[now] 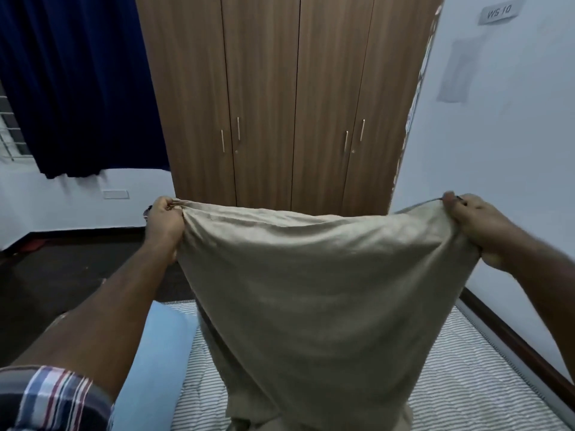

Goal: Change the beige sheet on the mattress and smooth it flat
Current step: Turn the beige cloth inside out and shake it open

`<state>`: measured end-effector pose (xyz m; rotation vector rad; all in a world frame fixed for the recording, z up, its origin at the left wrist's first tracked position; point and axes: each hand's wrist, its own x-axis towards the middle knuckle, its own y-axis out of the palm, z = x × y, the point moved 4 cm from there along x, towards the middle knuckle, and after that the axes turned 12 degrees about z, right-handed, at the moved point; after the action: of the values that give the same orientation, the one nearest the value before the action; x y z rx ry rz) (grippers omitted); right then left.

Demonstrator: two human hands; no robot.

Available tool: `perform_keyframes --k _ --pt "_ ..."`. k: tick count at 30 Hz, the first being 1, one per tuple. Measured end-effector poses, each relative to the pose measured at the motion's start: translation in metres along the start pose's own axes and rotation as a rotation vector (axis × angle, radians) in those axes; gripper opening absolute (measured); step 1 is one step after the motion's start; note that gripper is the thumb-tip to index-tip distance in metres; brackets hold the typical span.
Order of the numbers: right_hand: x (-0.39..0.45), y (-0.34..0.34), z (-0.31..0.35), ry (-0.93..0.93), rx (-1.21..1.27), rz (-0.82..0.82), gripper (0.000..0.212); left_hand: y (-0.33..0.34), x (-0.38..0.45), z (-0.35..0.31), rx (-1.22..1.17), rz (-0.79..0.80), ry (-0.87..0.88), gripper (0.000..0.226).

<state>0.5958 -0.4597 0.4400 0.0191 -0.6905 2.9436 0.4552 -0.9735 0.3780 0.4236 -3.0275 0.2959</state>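
Beige fabric sheet (317,290) held up over the grey-striped quilted mattress (460,377).
Left hand (165,220) and right hand (476,225) gripping its top edge, fingers curled round the bunched cloth; hanging down mid-bed, lower end piled on the mattress, beside a light blue pillow (155,362) along the left edge.

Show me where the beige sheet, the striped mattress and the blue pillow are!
beige sheet (326,290): head view, middle of hanging cloth.
striped mattress (466,384): head view, bare right part.
blue pillow (158,353): head view, its middle.
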Motion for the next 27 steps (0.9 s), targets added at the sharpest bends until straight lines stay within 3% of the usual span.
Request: perform_keyframes --k 2,5,7,9,10,11,12,13,15,16,17,20,22,25,27 --pt "-0.012 0.007 0.005 -0.028 0.132 0.198 0.030 -0.002 0.002 -0.006 0.020 0.118 -0.053 0.024" --pt "0.004 -0.028 0.026 -0.164 0.388 0.091 0.025 -0.012 0.007 -0.043 -0.250 0.235 -0.070 0.017" --pt "0.015 -0.041 0.027 -0.234 0.590 0.036 0.021 -0.010 -0.016 -0.058 -0.446 0.482 -0.022 0.050" --pt "0.014 -0.028 -0.012 -0.128 0.553 0.042 0.028 0.004 -0.054 -0.047 -0.410 0.683 -0.038 0.098" --pt "0.004 -0.005 -0.040 -0.036 0.523 0.101 0.024 0.013 -0.072 -0.031 -0.348 0.731 -0.087 0.126" --pt "-0.006 0.022 -0.068 0.071 0.495 0.156 0.024 0.019 -0.087 -0.008 -0.273 0.690 -0.155 0.139" --pt "-0.019 0.045 -0.092 0.163 0.496 0.178 0.029 0.026 -0.099 0.021 -0.233 0.652 -0.243 0.132" --pt "-0.028 0.060 -0.110 0.216 0.509 0.177 0.034 0.032 -0.105 0.046 -0.226 0.652 -0.304 0.105" --pt "-0.028 0.058 -0.122 0.240 0.488 0.165 0.042 0.033 -0.101 0.072 -0.214 0.573 -0.343 0.029" --pt "-0.019 0.050 -0.119 0.249 0.480 0.153 0.049 0.030 -0.087 0.073 -0.186 0.522 -0.353 0.012" --pt "-0.007 0.034 -0.108 0.215 0.492 0.105 0.053 0.026 -0.070 0.066 -0.203 0.507 -0.340 0.014" --pt "0.013 -0.005 -0.044 -0.086 0.686 0.047 0.034 0.024 -0.040 -0.001 -0.485 0.522 -0.183 0.023" --pt "0.011 -0.007 -0.015 -0.205 0.684 0.049 0.031 0.038 -0.050 -0.017 -0.396 0.602 -0.198 0.024" --pt "0.001 0.027 -0.056 -0.028 0.529 0.077 0.025 0.058 -0.069 0.015 -0.244 0.695 -0.264 0.047" --pt "0.005 0.031 -0.063 0.051 0.481 0.059 0.020 0.061 -0.067 0.003 -0.184 0.675 -0.228 0.048"
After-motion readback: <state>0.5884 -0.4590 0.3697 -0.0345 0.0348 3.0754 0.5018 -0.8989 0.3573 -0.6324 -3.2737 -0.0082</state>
